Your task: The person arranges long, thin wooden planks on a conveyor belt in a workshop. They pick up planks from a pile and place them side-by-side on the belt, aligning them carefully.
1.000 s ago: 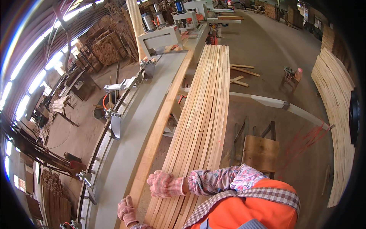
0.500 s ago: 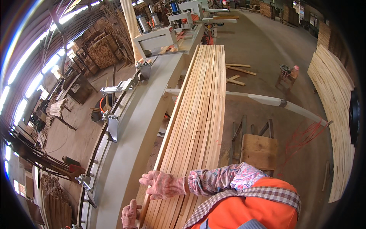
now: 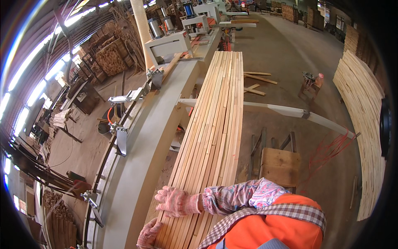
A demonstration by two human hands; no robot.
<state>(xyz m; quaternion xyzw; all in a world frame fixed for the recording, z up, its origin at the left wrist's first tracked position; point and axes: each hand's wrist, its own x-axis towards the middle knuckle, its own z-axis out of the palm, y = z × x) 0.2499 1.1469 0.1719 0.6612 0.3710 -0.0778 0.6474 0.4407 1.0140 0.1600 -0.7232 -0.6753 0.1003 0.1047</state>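
Note:
A long stack of pale wooden strips (image 3: 207,149) runs away from me, lying lengthwise side by side. My right hand (image 3: 177,201), in a pinkish knit glove, rests across its near part with the fingers bent over the left edge. Lower down, my left hand (image 3: 148,235), gloved alike, grips the left edge at the near end. Its thumb lies against the wood, and the rest of its fingers are partly hidden.
Along the left of the stack runs a grey machine bed (image 3: 145,137) with metal stops. A wood strip (image 3: 171,68) lies on it by the machine head (image 3: 169,46). A white beam (image 3: 282,108) crosses under the stack. To the right stand a wooden stool (image 3: 281,166) and stacked boards (image 3: 358,124).
Both hands have shifted slightly right. The strip that stood apart along the stack's left edge now sits against the others. A wood strip now shows on the machine bed near the machine head.

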